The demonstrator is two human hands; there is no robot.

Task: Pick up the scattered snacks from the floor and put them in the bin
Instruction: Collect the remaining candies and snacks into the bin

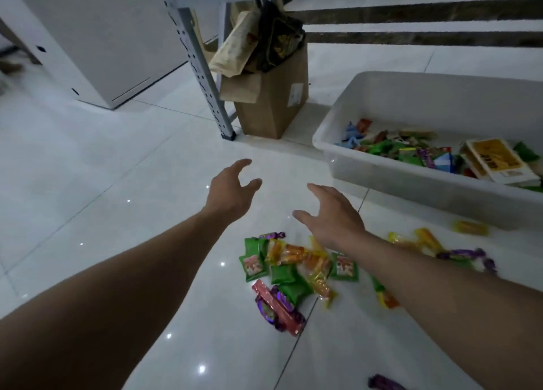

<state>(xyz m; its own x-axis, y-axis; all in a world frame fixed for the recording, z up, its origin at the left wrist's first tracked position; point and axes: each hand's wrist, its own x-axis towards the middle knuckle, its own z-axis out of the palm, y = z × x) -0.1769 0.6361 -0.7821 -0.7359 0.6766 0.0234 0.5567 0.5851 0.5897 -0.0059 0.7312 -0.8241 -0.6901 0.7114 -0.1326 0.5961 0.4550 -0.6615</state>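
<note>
Nearest us a purple snack point(382, 385) lies alone on the floor point(117, 213). The main heap of snacks point(293, 269) sits short of our fingers point(318, 189), under the right wrist. Our left hand point(232, 189) and right hand point(335, 213) hover empty, fingers loosely spread. We judge we're between loads: next we must drop both hands and gather a handful. The bin point(411, 189), partly filled, waits beyond the right fingers.

Snacks point(293, 272) lie heaped on the floor point(117, 183), near the viewer; more lie in the bin point(411, 189) behind them to the right. Left of the bin stands a box point(273, 104), just beside a rack leg point(199, 66), seemingly stuffed with bags. A cabinet point(111, 36) sits far left.
</note>
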